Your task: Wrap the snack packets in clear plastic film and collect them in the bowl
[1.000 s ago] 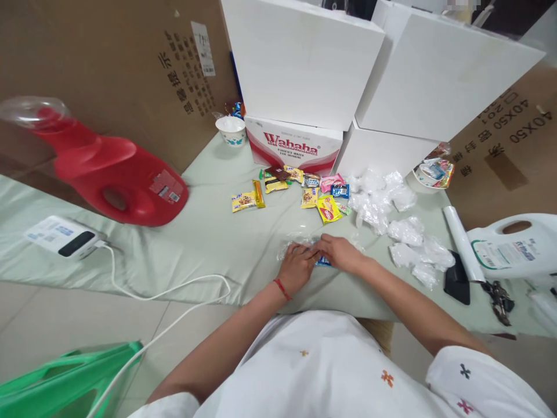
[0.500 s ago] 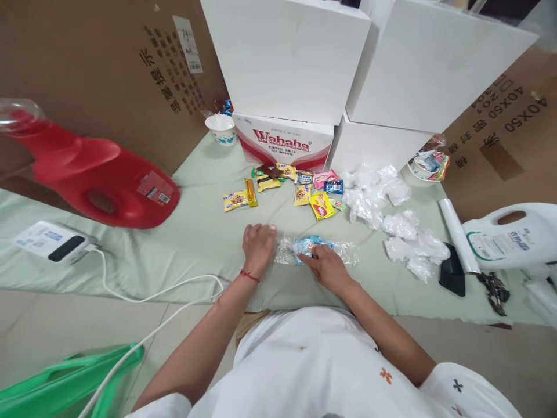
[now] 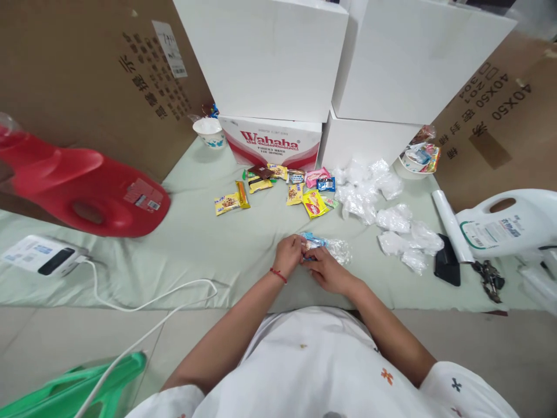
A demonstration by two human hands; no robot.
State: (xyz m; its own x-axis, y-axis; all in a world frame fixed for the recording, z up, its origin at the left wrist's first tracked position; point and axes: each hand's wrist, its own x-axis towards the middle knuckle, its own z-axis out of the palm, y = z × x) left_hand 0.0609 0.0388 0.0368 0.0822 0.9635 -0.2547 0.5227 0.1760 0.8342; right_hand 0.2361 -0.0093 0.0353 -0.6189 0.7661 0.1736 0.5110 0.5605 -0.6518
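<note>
A blue snack packet [image 3: 314, 238] lies on clear plastic wrap [image 3: 342, 249] in front of me, and the wrap's right end spreads out crinkled on the cloth. My left hand [image 3: 289, 255] is closed at the packet's left end, its fingers gripping the wrap there. From the right, my right hand [image 3: 328, 271] has its bent fingers closed on the packet's near side. The fingertips of both hands almost meet and hide part of the packet.
Small wrapped snacks [image 3: 295, 194] lie beyond my hands. Crumpled clear plastic bags [image 3: 363, 188] are to their right. A red jug [image 3: 108, 194], a white power bank [image 3: 43, 255] with a cable, a white jug [image 3: 509, 223] and a black phone-like object [image 3: 447, 264] flank the cloth. White boxes [image 3: 270, 142] stand behind.
My left hand has moved right, from beside the wrap onto its left end, which now sits folded in against the packet. My right hand stays at the packet. The view has shifted slightly.
</note>
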